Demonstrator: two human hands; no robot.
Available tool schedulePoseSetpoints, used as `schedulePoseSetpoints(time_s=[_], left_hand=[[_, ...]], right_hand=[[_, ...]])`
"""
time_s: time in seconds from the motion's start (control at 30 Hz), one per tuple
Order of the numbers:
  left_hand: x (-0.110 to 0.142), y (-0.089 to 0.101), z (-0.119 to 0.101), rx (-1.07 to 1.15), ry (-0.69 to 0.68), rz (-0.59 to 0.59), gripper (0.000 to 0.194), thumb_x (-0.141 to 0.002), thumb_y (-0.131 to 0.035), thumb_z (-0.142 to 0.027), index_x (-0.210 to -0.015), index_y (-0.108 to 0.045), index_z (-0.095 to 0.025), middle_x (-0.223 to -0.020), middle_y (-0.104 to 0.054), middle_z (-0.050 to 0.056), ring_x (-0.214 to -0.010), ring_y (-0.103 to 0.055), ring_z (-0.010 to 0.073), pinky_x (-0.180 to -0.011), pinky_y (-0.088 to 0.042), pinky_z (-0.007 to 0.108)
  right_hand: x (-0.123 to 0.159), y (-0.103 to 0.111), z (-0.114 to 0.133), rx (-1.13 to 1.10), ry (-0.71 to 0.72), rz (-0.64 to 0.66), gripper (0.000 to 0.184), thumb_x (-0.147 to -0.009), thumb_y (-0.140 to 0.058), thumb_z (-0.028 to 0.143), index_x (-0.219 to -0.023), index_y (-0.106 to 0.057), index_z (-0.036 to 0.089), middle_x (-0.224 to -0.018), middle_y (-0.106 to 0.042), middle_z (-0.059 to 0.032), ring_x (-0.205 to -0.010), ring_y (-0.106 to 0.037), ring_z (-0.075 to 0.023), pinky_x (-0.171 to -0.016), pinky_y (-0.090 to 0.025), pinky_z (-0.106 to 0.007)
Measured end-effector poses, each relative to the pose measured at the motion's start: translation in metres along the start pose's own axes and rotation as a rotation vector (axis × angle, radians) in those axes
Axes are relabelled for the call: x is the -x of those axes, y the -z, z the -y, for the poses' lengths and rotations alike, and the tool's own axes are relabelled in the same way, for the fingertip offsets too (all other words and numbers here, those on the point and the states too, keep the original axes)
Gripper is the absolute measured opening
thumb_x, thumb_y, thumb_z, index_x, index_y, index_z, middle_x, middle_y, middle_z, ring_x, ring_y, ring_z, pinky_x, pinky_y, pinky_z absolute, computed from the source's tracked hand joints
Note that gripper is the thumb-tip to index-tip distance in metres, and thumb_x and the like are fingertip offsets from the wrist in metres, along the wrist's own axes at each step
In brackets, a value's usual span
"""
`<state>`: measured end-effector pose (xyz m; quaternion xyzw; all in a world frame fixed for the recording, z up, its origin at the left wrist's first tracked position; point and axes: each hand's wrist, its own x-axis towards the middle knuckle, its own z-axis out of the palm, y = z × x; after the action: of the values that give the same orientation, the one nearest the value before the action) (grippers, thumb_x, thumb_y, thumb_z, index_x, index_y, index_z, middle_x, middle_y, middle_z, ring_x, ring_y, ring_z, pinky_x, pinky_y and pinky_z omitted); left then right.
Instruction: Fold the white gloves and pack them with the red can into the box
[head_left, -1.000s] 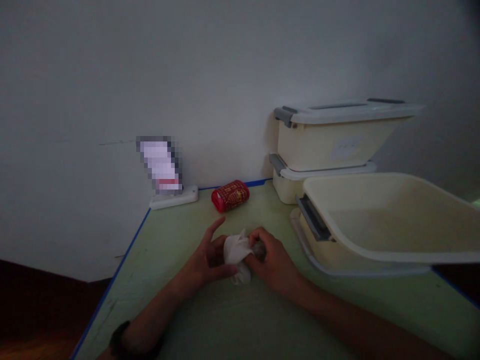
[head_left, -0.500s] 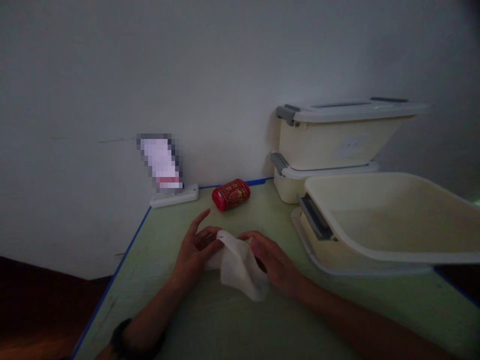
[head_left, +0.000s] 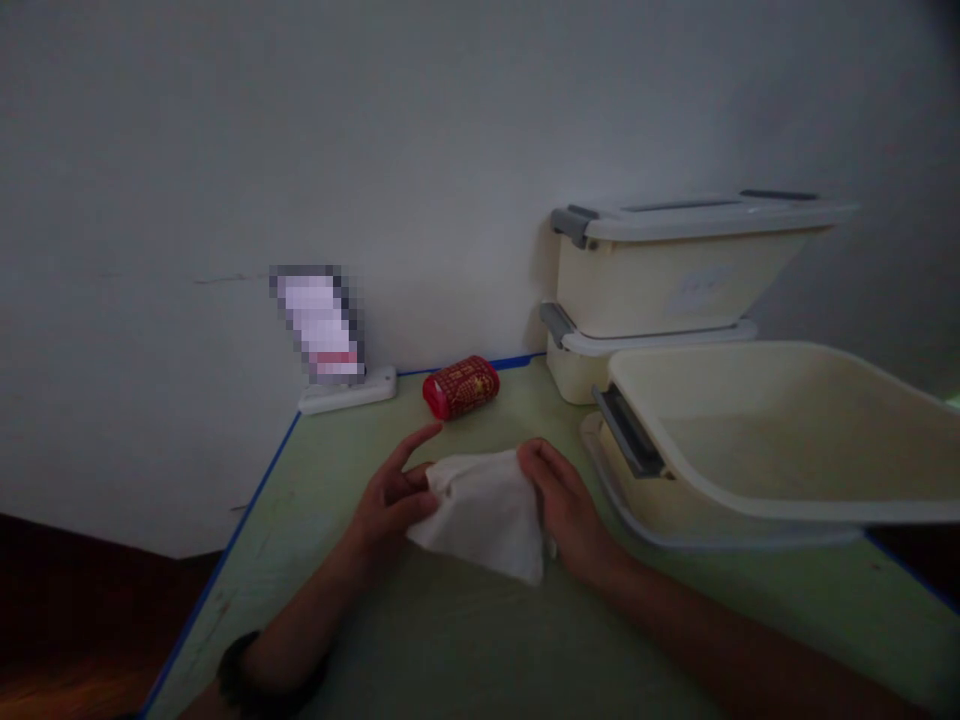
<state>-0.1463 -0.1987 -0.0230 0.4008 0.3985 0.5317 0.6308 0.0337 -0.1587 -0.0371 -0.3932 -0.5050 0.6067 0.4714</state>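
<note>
A small white cloth (head_left: 484,515) is stretched between my two hands above the table, its lower edge hanging at a slant. At its upper left corner my left hand (head_left: 390,500) pinches it between thumb and fingers, with the index finger lifted away. My right hand (head_left: 566,510) is closed on its upper right corner. A small pale bit shows beneath the right hand; I cannot make out what it is. Beyond the hands lies a red rolled bundle (head_left: 460,388) with gold patterning, touching neither hand.
Right of my hands stands an open cream bin (head_left: 750,500) with a grey latch. Behind it, a lidded cream box (head_left: 660,285) rests on another lidded box (head_left: 574,372). A blurred phone (head_left: 319,325) leans on a white stand (head_left: 349,390) at the back left of the green table (head_left: 300,500).
The cloth, bunched and folded before, is now spread flatter and wider. My right hand has moved slightly right and up with its corner, and my left index finger has tipped rightward.
</note>
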Motion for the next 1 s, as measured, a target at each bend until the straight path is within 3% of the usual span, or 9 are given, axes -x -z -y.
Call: schedulePoseSetpoints(time_s=[0.07, 0.17, 0.3, 0.37, 0.53, 0.7, 0.77, 0.83, 1.0], left_hand=[[0.001, -0.001, -0.003, 0.104, -0.033, -0.027, 0.084, -0.058, -0.069, -0.023, -0.132, -0.029, -0.026, -0.091, -0.062, 0.004, -0.08, -0.06, 0.0205, -0.069, -0.047, 0.031], [0.003, -0.001, -0.004, 0.189, -0.052, -0.034, 0.085, -0.057, -0.067, -0.025, -0.133, -0.029, -0.03, -0.101, -0.06, 0.005, -0.087, -0.058, 0.0232, -0.071, -0.046, 0.033], [0.002, -0.001, -0.004, 0.259, -0.067, -0.083, 0.077, -0.055, -0.067, -0.023, -0.126, -0.041, -0.032, -0.106, -0.057, 0.004, -0.077, -0.056, 0.0173, -0.062, -0.045, 0.026], [-0.001, -0.001, -0.004, 0.306, -0.075, -0.15, 0.07, -0.056, -0.068, -0.021, -0.122, -0.046, -0.032, -0.108, -0.056, 0.003, -0.075, -0.054, 0.0144, -0.061, -0.045, 0.023], [-0.007, -0.002, -0.004, 0.464, -0.109, -0.28, 0.058, -0.059, -0.071, -0.026, -0.113, -0.05, -0.032, -0.101, -0.058, 0.0, -0.087, -0.055, 0.0157, -0.074, -0.048, 0.026], [-0.007, -0.002, -0.006, 0.332, 0.018, -0.416, 0.07, -0.064, -0.065, -0.011, -0.124, -0.034, -0.033, -0.089, -0.059, -0.002, -0.062, -0.056, 0.01, -0.057, -0.049, 0.023], [-0.007, -0.002, -0.008, 0.304, -0.002, -0.4, 0.072, -0.063, -0.065, -0.007, -0.124, -0.034, -0.031, -0.088, -0.058, -0.003, -0.056, -0.054, 0.0062, -0.053, -0.048, 0.019], [-0.006, -0.003, -0.008, 0.263, -0.025, -0.358, 0.074, -0.061, -0.066, -0.006, -0.124, -0.036, -0.031, -0.092, -0.06, -0.003, -0.058, -0.056, 0.006, -0.055, -0.048, 0.018], [-0.003, -0.008, -0.002, 0.064, 0.027, -0.168, 0.079, -0.069, -0.066, -0.017, -0.135, -0.023, -0.028, -0.106, -0.064, 0.007, -0.091, -0.061, 0.0213, -0.075, -0.049, 0.031]], right_hand=[[0.0, -0.001, -0.003, -0.04, -0.042, -0.015, 0.027, -0.078, -0.05, 0.044, -0.068, -0.045, 0.02, -0.059, -0.038, 0.0054, -0.054, -0.037, -0.0098, -0.051, -0.032, -0.02], [0.002, -0.002, -0.007, -0.056, -0.102, -0.008, 0.027, -0.078, -0.049, 0.047, -0.076, -0.047, 0.02, -0.063, -0.043, 0.0039, -0.057, -0.041, -0.0108, -0.051, -0.034, -0.021], [-0.001, 0.0, -0.008, -0.087, -0.123, -0.094, 0.026, -0.078, -0.049, 0.046, -0.082, -0.049, 0.02, -0.076, -0.052, 0.0002, -0.07, -0.05, -0.014, -0.06, -0.039, -0.023], [-0.003, 0.001, -0.007, -0.098, -0.139, -0.064, 0.025, -0.076, -0.052, 0.043, -0.088, -0.051, 0.02, -0.074, -0.054, 0.0009, -0.067, -0.051, -0.0133, -0.058, -0.039, -0.023], [0.001, 0.001, -0.004, -0.109, -0.191, 0.32, 0.036, -0.068, -0.063, 0.039, -0.094, -0.047, 0.02, -0.064, -0.055, 0.0043, -0.05, -0.047, -0.0092, -0.047, -0.035, -0.021], [0.016, -0.001, -0.003, -0.004, -0.119, 0.659, 0.027, -0.071, -0.062, 0.041, -0.075, -0.051, 0.016, -0.076, -0.057, 0.0001, -0.064, -0.05, -0.0092, -0.055, -0.036, -0.021], [0.018, -0.002, -0.003, -0.03, -0.113, 0.71, 0.033, -0.073, -0.059, 0.046, -0.068, -0.051, 0.015, -0.077, -0.057, -0.0016, -0.067, -0.05, -0.0104, -0.057, -0.037, -0.022], [0.017, -0.002, -0.003, -0.084, -0.122, 0.671, 0.035, -0.073, -0.058, 0.049, -0.066, -0.049, 0.015, -0.07, -0.055, -0.0001, -0.063, -0.049, -0.0095, -0.056, -0.037, -0.022], [0.005, -0.001, -0.006, -0.16, -0.258, 0.511, 0.037, -0.064, -0.071, 0.038, -0.086, -0.048, 0.019, -0.07, -0.055, 0.0039, -0.058, -0.052, -0.009, -0.052, -0.039, -0.021]])
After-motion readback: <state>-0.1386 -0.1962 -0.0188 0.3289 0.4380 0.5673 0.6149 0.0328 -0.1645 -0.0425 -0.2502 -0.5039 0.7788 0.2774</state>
